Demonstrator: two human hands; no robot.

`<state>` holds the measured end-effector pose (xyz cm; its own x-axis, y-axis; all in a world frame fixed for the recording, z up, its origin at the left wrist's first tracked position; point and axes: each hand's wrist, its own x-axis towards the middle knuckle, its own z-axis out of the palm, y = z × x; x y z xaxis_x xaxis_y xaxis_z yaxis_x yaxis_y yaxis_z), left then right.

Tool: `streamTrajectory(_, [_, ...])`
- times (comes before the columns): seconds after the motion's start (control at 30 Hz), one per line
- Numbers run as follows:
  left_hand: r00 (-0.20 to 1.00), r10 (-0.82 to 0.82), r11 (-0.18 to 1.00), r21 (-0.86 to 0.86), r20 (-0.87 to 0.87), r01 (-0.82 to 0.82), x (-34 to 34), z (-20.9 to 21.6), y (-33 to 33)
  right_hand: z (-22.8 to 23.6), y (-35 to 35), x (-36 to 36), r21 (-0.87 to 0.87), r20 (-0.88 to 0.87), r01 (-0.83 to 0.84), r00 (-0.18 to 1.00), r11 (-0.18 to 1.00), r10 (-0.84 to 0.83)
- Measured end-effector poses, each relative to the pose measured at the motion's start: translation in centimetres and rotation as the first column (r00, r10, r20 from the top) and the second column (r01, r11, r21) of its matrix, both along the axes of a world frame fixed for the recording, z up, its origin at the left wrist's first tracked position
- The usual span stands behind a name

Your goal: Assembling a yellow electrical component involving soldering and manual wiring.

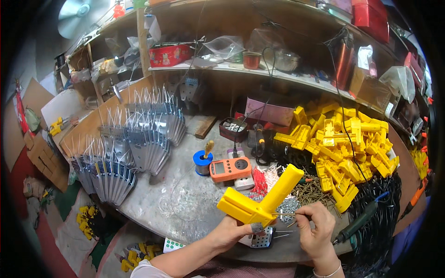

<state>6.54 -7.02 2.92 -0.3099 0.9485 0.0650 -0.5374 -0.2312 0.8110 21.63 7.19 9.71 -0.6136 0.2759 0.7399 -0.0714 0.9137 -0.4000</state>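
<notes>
Near the table's front edge, my left hand (232, 234) is closed round the lower side of a yellow plastic housing (248, 208), whose round handle-like arm points up and to the right. A dark covering sits on the thumb tip. My right hand (317, 227) pinches a thin brass-coloured screw (286, 214) between thumb and fingers. The screw's far end meets the housing's right side; how deep it sits is hidden. Just below the housing shows a perforated metal plate (262, 240); whether it is attached cannot be told. Behind lies a pile of brass-coloured screws (317, 192).
A heap of yellow housings (345, 139) covers the right side, with black cables (375, 208) and a dark green screwdriver-like tool (357, 222) before it. An orange meter (229, 167) and a blue solder spool (202, 162) stand mid-table. Metal plates with white wires (153, 148) line the left.
</notes>
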Motion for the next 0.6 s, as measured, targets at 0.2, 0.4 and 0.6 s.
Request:
streamTrajectory(0.2, [0.991, 0.132, 0.991, -0.017, 0.018, -0.131, 0.7, -1.8, 0.1, 1.0, -0.5, 1.6, 0.126, 0.086, 0.001, 0.996, 0.992, -0.012])
streamTrajectory(0.4, [0.949, 0.177, 0.984, 0.080, -0.263, -0.161, 1.7, 0.9, -0.3, 1.6, -0.3, 1.6, -0.103, 0.220, -0.069, 0.971, 0.992, 0.090])
streamTrajectory(0.6, [0.950, 0.154, 0.980, -0.081, -0.272, -0.182, 1.6, -2.2, 0.1, 0.0, -1.2, 1.8, -0.378, 0.214, 0.062, 0.977, 0.924, 0.022])
